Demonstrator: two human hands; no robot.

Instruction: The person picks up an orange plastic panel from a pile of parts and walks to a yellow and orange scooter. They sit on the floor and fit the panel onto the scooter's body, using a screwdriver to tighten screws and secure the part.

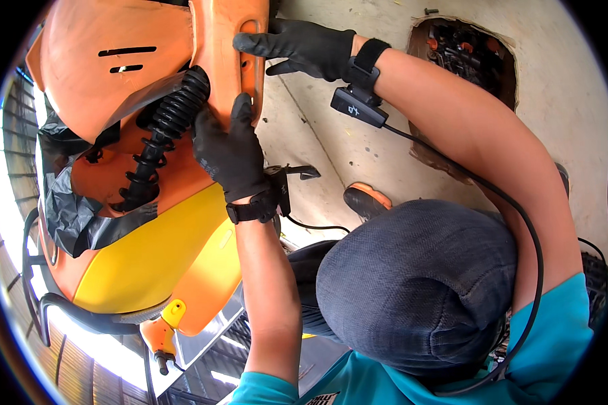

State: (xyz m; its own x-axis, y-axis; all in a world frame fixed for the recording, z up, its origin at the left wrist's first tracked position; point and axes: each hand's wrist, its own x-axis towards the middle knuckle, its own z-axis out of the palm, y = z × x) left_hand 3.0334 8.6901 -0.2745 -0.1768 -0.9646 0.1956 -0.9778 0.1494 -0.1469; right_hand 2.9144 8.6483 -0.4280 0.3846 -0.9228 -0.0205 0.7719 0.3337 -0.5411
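A long orange plastic panel (223,74) with a recessed slot near its edge lies at the upper left. My left hand (231,150), in a black glove, grips its near end, with the thumb up by the slot. My right hand (304,50), gloved the same way, pinches the panel's right edge; one digit lies over the slot and the others are partly hidden by the edge. Left of my left hand, a black shock absorber (157,138) with a ribbed sleeve leans at a slant. A larger orange cover (121,74) with two narrow slits adjoins the panel.
Crumpled black plastic sheeting (74,209) and a yellow body panel (148,250) lie below the shock absorber. A dark tubular bar (81,317) curves round the lower left. At the upper right, a torn cardboard box (466,57) holds dark and orange parts. Cables run from both wrists.
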